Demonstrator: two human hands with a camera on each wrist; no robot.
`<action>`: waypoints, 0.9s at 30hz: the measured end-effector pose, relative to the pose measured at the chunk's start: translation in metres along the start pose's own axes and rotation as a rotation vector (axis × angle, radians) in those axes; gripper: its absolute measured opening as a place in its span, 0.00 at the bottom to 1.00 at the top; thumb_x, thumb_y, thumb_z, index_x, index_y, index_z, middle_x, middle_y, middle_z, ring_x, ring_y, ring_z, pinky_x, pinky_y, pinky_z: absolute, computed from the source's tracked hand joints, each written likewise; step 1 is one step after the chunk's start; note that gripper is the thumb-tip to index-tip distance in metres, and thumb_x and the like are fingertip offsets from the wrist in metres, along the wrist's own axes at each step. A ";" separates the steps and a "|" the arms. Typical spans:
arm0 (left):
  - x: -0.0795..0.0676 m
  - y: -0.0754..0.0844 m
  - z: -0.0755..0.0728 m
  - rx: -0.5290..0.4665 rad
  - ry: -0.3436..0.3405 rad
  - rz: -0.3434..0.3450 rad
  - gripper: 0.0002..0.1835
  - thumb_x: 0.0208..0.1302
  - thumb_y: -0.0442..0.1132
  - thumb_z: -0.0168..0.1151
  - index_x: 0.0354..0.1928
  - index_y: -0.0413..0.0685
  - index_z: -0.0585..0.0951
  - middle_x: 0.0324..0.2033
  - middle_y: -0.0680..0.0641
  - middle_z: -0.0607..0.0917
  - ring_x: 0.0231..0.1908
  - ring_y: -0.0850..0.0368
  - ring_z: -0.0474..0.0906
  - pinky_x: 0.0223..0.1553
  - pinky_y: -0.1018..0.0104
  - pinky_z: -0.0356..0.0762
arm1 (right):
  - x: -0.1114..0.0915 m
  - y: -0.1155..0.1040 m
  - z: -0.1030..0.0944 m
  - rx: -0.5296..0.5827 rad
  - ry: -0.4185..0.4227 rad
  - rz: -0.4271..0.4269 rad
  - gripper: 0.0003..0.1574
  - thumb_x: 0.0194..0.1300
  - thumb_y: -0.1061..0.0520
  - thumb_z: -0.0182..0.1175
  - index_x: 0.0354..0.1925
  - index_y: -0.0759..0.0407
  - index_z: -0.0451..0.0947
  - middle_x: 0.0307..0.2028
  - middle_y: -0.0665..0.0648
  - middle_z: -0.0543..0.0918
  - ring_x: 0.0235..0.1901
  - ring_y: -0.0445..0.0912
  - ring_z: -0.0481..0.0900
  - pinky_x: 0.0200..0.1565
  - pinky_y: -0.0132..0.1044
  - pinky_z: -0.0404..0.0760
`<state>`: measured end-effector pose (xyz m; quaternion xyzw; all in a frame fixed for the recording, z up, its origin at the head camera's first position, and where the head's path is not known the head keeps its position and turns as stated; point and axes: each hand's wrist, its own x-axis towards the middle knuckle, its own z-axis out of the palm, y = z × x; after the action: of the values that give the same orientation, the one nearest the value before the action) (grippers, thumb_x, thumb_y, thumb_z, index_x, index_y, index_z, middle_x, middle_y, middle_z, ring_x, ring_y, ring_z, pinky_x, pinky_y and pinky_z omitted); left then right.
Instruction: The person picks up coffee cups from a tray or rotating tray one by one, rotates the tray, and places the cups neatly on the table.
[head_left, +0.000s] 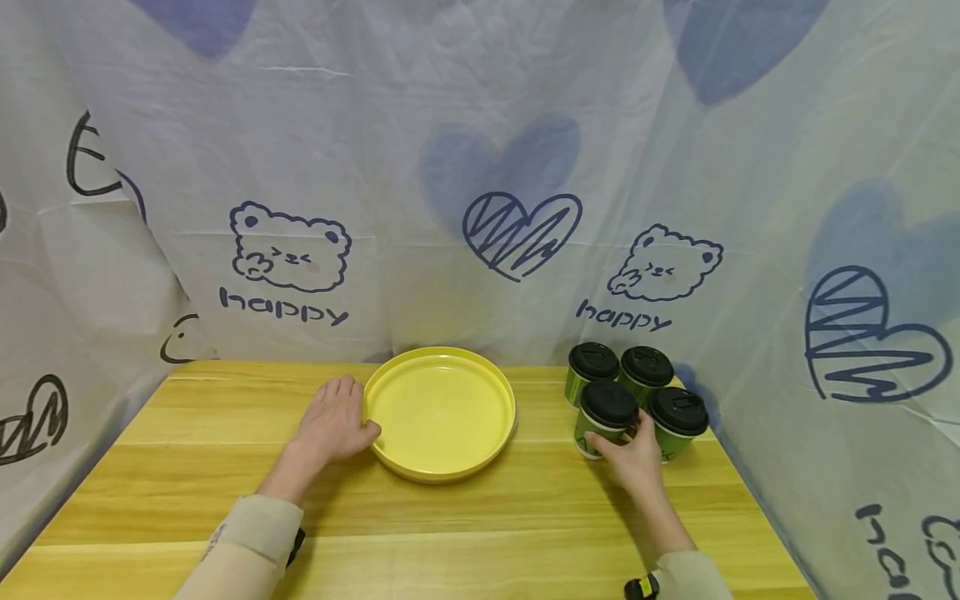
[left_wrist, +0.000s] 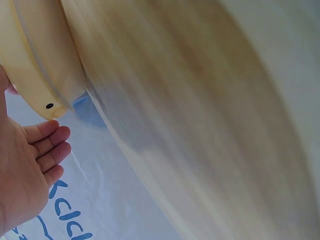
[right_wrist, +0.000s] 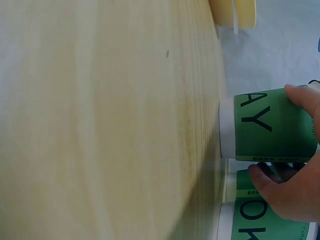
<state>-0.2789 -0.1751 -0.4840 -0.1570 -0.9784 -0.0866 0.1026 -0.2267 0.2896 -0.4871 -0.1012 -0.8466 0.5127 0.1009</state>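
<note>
My right hand (head_left: 637,467) holds the nearest green paper coffee cup (head_left: 609,405) with its thumb on one side and fingers on the other. That cup has a black lid and stands upright. In the right wrist view, black letters show on the held cup (right_wrist: 277,130), its base right at the tabletop. Left of it lies a round yellow tray (head_left: 442,408) with a raised rim. My left hand (head_left: 333,423) is at the tray's left edge, thumb at the rim. Its fingers (left_wrist: 52,142) extend beside the tray's side in the left wrist view.
Three more lidded green cups stand close around the held one: a back left cup (head_left: 592,367), a back right cup (head_left: 647,371) and a right cup (head_left: 678,417). A printed cloth (head_left: 405,275) hangs behind the wooden table (head_left: 480,542) and along both sides.
</note>
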 end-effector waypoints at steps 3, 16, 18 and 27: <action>0.001 0.001 0.000 0.000 -0.002 -0.004 0.34 0.58 0.51 0.62 0.56 0.26 0.72 0.47 0.34 0.74 0.52 0.35 0.69 0.65 0.41 0.66 | -0.003 0.001 -0.002 0.017 -0.018 -0.005 0.66 0.63 0.51 0.74 0.81 0.68 0.43 0.74 0.74 0.60 0.73 0.68 0.62 0.70 0.60 0.68; 0.003 0.007 -0.003 -0.003 -0.019 -0.025 0.37 0.60 0.51 0.62 0.58 0.23 0.71 0.51 0.30 0.74 0.57 0.32 0.69 0.68 0.38 0.64 | -0.030 -0.012 -0.022 0.029 0.012 -0.051 0.63 0.67 0.53 0.71 0.81 0.68 0.42 0.78 0.73 0.55 0.75 0.67 0.57 0.73 0.60 0.63; 0.003 0.009 -0.003 -0.008 -0.022 -0.037 0.37 0.62 0.52 0.62 0.58 0.22 0.71 0.52 0.30 0.74 0.57 0.32 0.68 0.68 0.37 0.63 | -0.035 -0.016 -0.026 0.001 0.034 -0.054 0.63 0.67 0.51 0.71 0.81 0.67 0.41 0.78 0.72 0.55 0.75 0.67 0.57 0.72 0.60 0.64; -0.007 0.014 -0.010 -0.066 0.077 -0.102 0.39 0.72 0.57 0.56 0.61 0.22 0.70 0.58 0.24 0.72 0.62 0.27 0.66 0.69 0.36 0.61 | -0.039 -0.046 -0.026 -0.256 0.188 -0.406 0.53 0.70 0.45 0.66 0.80 0.63 0.54 0.78 0.68 0.58 0.76 0.67 0.56 0.71 0.69 0.60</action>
<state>-0.2658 -0.1656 -0.4739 -0.1068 -0.9771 -0.1300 0.1302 -0.1852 0.2803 -0.4368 0.0115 -0.8946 0.3589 0.2661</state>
